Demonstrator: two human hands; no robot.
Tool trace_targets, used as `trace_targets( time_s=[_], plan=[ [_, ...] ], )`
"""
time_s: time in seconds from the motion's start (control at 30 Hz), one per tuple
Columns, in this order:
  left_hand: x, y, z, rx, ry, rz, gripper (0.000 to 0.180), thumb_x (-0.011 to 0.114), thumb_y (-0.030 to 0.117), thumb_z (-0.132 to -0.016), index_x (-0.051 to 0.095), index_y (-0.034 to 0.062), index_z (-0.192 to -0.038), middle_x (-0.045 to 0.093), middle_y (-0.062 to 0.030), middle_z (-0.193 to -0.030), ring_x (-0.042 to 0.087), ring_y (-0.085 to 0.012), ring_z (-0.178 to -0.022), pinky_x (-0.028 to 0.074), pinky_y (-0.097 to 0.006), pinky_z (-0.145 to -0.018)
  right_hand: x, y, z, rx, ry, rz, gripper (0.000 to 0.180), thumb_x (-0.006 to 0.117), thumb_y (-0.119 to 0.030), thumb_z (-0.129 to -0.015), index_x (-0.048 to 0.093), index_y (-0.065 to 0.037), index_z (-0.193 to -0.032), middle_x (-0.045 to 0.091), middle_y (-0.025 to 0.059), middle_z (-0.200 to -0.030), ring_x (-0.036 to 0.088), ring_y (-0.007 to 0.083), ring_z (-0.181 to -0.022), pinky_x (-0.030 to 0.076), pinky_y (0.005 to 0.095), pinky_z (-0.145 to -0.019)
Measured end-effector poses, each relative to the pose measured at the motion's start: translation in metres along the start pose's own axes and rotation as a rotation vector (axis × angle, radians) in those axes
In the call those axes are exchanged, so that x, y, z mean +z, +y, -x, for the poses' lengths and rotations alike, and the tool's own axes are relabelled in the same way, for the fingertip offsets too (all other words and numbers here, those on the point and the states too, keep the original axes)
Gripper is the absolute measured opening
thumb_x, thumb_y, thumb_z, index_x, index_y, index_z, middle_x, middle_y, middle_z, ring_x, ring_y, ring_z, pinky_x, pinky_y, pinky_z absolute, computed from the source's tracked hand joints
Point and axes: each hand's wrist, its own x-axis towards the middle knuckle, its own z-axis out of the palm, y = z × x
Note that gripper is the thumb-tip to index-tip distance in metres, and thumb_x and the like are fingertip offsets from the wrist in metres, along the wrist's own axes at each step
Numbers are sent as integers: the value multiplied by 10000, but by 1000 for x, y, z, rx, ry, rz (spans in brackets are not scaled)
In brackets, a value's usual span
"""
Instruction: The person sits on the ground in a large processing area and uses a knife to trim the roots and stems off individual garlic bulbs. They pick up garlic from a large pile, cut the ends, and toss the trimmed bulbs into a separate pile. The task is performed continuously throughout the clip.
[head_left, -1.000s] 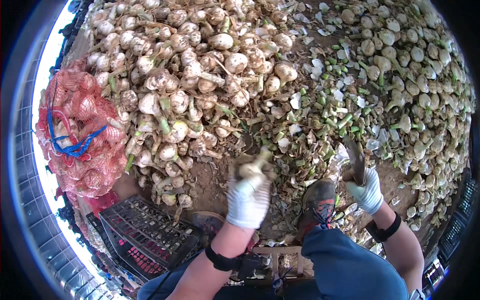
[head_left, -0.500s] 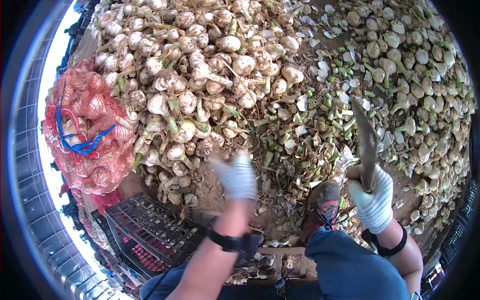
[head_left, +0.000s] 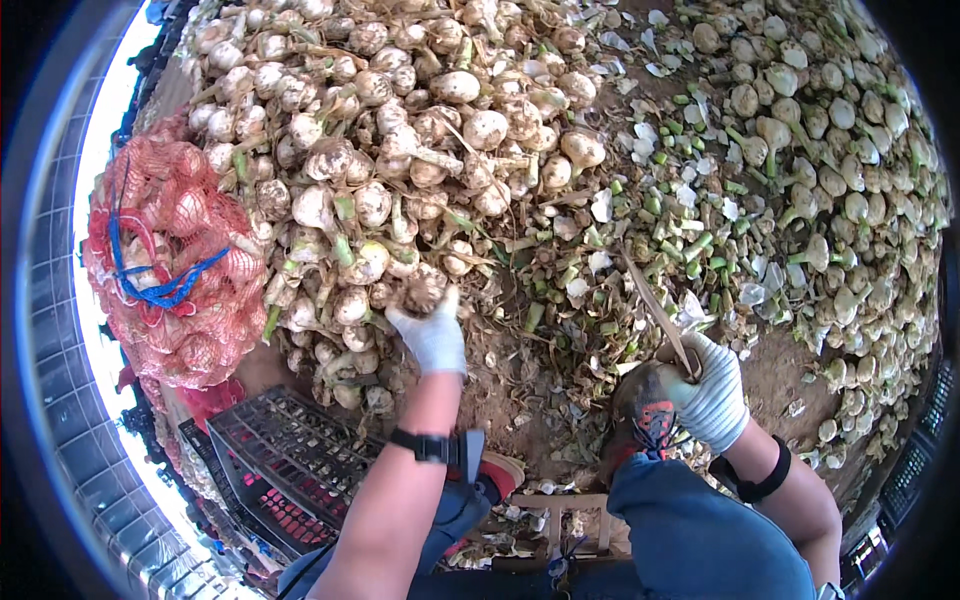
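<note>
Right now, your left hand, just left of the frame's centre, is at the lower edge of the heap, which fills the upper left. Its thumb and fingers stand apart around a dirty bulb; I can't tell whether that grip is clamped on it. Your right hand, lower right of centre, is clamped on the knife, blade slanting toward the upper left. A red bag sits at left, above a black crate.
</note>
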Motion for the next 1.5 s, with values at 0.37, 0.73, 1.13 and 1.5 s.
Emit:
trace_targets(
  time_s=[0.37, 0.73, 1.13, 1.5],
  plan=[
    [-11, 30, 121, -222, -1084, 936, 616, 683, 41, -775, 376, 117, -1304, 543, -87, -1086, 602, -170, -880, 556, -303, -760, 0, -43, -3, -547, -176, 467, 160, 634, -122, -572, 566, -80, -710, 505, 104, -580, 536, 320, -523, 427, 397, -476],
    [-24, 42, 134, -194, -1082, 355, 550, 748, -4, -694, 476, 59, -1168, 532, -30, -1003, 521, -96, -885, 464, -239, -782, -2, -55, 4, -702, -261, 556, 144, 663, -169, -618, 546, -89, -647, 501, 76, -580, 539, 291, -539, 437, 405, -495],
    [-28, 39, 148, -51, -1028, 383, 313, 598, -9, -820, 527, 40, -1121, 577, -39, -1000, 561, -99, -872, 478, -239, -768, -5, -46, 0, -719, -257, 597, 145, 653, -165, -622, 528, -91, -627, 501, 77, -580, 533, 297, -538, 428, 396, -500],
    [-28, 18, 146, -8, -1167, 290, 480, 705, 77, -745, 449, 51, -1150, 552, -60, -988, 541, -131, -890, 467, -267, -791, -17, 3, -14, -717, -284, 611, 334, 699, -310, -507, 581, -85, -723, 533, 99, -634, 551, 333, -581, 441, 410, -523]
  ],
)
